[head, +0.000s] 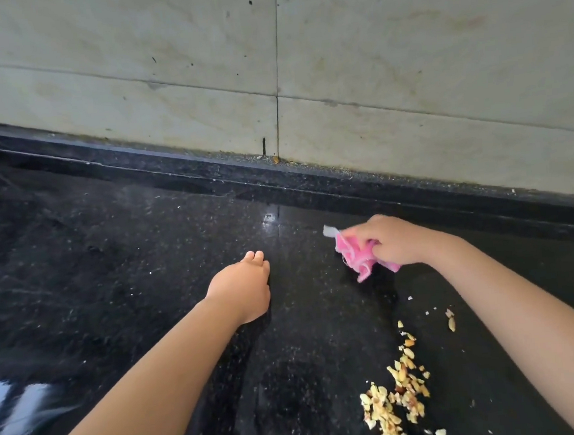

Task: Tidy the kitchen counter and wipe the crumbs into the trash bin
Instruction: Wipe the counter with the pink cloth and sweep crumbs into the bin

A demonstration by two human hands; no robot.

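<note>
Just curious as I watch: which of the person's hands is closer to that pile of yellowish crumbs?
Right. The right hand, gripping a pink cloth, is above the crumbs, farther back on the counter. The left hand rests farther off to their left.

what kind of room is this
Most likely a kitchen: a polished black stone counter runs along a pale tiled wall, with crumbs scattered on it and the right hand gripping a pink cloth.

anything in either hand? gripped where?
The right hand grips a pink cloth, bunched at its middle, with loose ends hanging out below the fingers. The left hand holds nothing; it rests on the black counter.
</note>
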